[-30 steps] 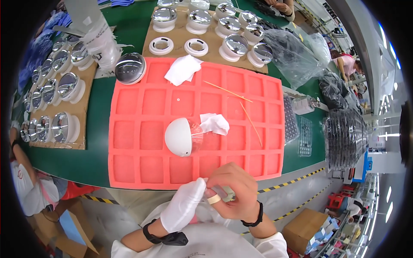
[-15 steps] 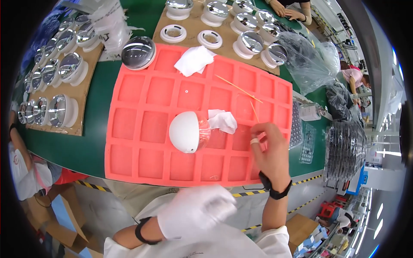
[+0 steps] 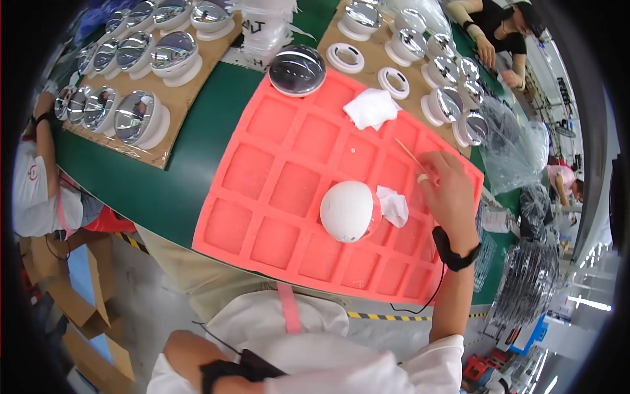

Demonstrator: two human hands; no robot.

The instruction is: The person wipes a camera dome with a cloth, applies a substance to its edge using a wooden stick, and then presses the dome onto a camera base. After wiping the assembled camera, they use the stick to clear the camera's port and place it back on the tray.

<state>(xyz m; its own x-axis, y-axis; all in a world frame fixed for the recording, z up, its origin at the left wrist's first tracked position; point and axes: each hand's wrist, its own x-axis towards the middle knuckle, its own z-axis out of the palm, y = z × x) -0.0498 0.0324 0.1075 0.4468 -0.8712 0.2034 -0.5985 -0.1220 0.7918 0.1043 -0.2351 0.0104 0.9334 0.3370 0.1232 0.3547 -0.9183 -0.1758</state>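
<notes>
"Where is the white dome (image 3: 346,211)?"

"On the pink mat (image 3: 228,227), round side toward 9 o'clock, with a see-through part toward 3. Take that dome as the clock's centre."

"And the right hand (image 3: 453,192)?"

"At about half past two from it, over the mat, fingers bent inward, the thumb and fingertips close together by the lower end of a thin stick (image 3: 408,152). I can't tell whether they grip it. There's a pale band on one digit and a black strap (image 3: 455,253) round the wrist."

"The left hand?"

"I can't make it out. The left forearm (image 3: 187,349) lies near 7 o'clock, at the lower edge, and past its dark band everything turns to blurred white, so I can't tell how open the hand is or what it holds."

"What's around?"

"A small crumpled cloth (image 3: 394,206) just beside the dome at 3, a larger folded cloth (image 3: 371,108) past 12, a dark glossy dome (image 3: 297,69) at 11. Mirrored domes (image 3: 135,118) fill a cardboard sheet (image 3: 180,109) toward 10."
</notes>
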